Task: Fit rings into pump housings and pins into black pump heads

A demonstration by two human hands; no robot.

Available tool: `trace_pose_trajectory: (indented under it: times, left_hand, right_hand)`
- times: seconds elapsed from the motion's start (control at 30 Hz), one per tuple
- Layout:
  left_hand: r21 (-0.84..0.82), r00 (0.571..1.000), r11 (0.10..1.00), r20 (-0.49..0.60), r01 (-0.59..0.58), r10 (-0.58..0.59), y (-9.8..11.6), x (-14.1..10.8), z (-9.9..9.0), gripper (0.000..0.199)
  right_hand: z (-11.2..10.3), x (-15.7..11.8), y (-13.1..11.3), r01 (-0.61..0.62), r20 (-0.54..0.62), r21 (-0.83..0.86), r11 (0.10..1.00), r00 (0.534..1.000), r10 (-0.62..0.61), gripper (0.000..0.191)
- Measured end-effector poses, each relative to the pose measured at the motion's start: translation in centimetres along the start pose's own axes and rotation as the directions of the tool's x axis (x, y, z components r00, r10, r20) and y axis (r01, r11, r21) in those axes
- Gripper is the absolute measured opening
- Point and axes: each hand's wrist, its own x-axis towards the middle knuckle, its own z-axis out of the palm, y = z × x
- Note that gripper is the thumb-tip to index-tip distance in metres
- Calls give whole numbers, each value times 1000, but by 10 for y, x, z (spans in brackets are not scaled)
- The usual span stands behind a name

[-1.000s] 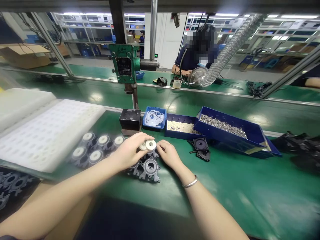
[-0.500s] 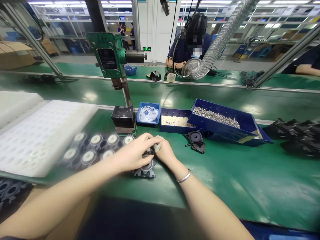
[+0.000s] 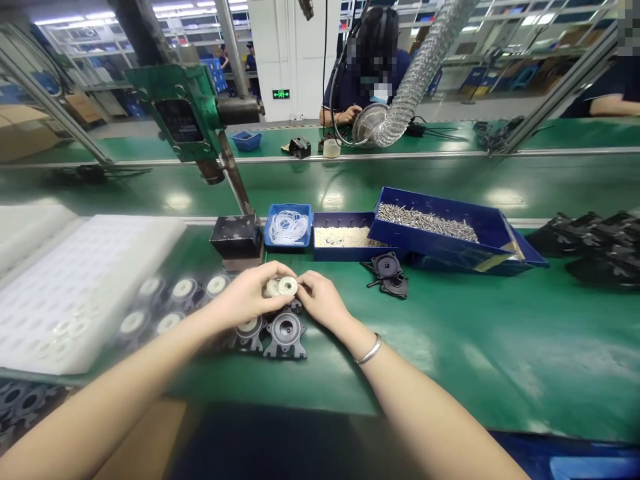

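White rings (image 3: 288, 287) hung over black housings (image 3: 287, 331)

The left grip (image 3: 250, 291) clasped the rings above the green bench (image 3: 465, 333). The right grip (image 3: 323, 301) curled close beside them; whether it held anything could not be told.

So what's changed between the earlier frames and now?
Half a second ago the hands overlapped in view; now the left hand and right hand sit slightly apart, and the front white ring, then tilted, faces the camera. The view has swung, putting the scene further left. Unchanged: the left hand's hold, the blue bin of metal pieces, the green machine head.
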Motion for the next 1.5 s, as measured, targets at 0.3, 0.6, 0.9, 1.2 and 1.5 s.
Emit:
trace_pose_trajectory:
  times: [0.3, 0.6, 0.9, 1.2, 1.5]
  left_hand:
    - [397, 995, 914, -24, -79, 96, 5, -13, -3, 26]
    - [586, 988, 801, -1, -124, 154, 7, -15, -1, 25]
    - [563, 997, 824, 4, -61, 71, 7, -9, -8, 45]
    - [112, 963, 957, 13, -268, 268, 26, -31, 11, 73]
    - [91, 930, 926, 59, -366, 362, 17, -39, 33, 72]
  right_hand:
    - [-4, 1, 1, 17, 48, -14, 1000, 999, -16, 17]
    - [-5, 3, 3, 45, 64, -28, 999, 997, -43, 18]
    - [-5, 3, 4, 47, 60, -30, 998, 997, -45, 17]
    - [-4, 3, 4, 60, 56, -34, 998, 997, -58, 20]
    - [-4, 3, 5, 17, 51, -48, 999, 999, -15, 17]
